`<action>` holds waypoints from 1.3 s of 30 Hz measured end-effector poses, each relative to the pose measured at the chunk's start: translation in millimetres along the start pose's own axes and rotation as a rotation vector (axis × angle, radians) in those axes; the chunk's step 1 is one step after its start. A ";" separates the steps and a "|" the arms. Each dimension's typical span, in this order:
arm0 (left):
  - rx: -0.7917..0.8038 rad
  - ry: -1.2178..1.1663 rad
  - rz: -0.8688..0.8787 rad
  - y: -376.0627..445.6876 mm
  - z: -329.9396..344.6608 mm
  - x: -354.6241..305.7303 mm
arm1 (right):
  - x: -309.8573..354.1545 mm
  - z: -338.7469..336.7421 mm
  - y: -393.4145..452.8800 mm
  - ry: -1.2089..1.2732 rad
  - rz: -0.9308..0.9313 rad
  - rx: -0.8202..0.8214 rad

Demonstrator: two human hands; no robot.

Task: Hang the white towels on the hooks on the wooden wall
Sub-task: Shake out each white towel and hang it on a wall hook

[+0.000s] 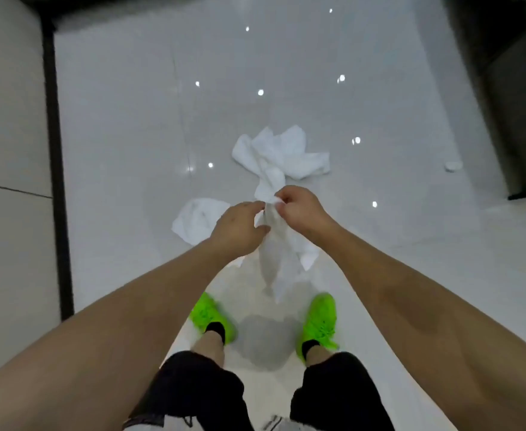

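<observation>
We pinch the held towel [271, 244] at its top edge, left hand [240, 228] and right hand [299, 209] close together, and judge it best to work out to one corner or loop for a hook. Two more white towels lie on the floor [115, 119]: the near towel [196, 219] behind our left hand, the crumpled towel [282, 154] farther out. The hooks and wooden wall are out of view.

Three white towels show: one held towel [271, 250] pinched by two hands, the left hand [237, 231] and right hand [302, 209], plus two on the floor, a far towel [282, 154] and a near towel [198, 217]; two green shoes [319, 321] stand below.
</observation>
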State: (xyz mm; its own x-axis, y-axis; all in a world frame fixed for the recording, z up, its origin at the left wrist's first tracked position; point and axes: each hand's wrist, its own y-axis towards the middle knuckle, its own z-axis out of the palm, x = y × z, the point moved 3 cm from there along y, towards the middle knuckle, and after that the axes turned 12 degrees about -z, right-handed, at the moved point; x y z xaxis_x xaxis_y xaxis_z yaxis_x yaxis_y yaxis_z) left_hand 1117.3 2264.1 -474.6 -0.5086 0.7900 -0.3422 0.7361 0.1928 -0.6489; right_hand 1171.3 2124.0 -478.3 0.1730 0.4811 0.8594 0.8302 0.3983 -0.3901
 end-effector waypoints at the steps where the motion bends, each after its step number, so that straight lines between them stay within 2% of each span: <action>1: -0.022 -0.020 0.032 -12.7 -23.5 -31.4 | 30.8 -31.5 -8.2 0.012 -0.041 -0.029; 5: -0.199 -0.110 0.145 -66.7 -98.4 -159.7 | 129.6 -162.3 -53.4 0.026 -0.219 -0.208; 9: -0.364 -0.145 0.324 -125.1 -143.8 -276.7 | 185.6 -280.2 -126.1 -0.056 -0.346 -0.354; 13: -0.472 -0.156 0.525 -173.6 -162.1 -371.5 | 199.4 -365.7 -203.1 -0.250 -0.375 -0.406; 20: -0.518 -0.173 0.835 -240.0 -157.2 -514.6 | 193.6 -492.1 -313.9 -0.184 -0.348 -0.858; 23: -0.436 -0.198 0.939 -261.5 -146.4 -567.5 | 187.1 -534.5 -348.2 -0.074 -0.375 -0.996; 27: -0.299 -0.037 1.087 -274.9 -120.1 -632.6 | 163.3 -580.0 -377.3 -0.044 -0.354 -1.119; 34: -0.221 0.061 1.278 -265.3 -82.6 -772.1 | 119.0 -673.5 -407.0 -0.008 -0.324 -1.334; 39: -0.129 0.160 1.280 -236.0 -63.5 -883.3 | 101.2 -769.7 -412.4 -0.019 -0.256 -1.462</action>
State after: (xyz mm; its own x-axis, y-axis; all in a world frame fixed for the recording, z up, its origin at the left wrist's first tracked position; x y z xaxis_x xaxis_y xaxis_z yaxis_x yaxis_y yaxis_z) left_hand 1421.2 1557.8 23.9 0.6367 0.5123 -0.5764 0.6988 -0.6994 0.1502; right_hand 1254.3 1407.4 23.9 -0.0537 0.5354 0.8429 0.6223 -0.6422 0.4476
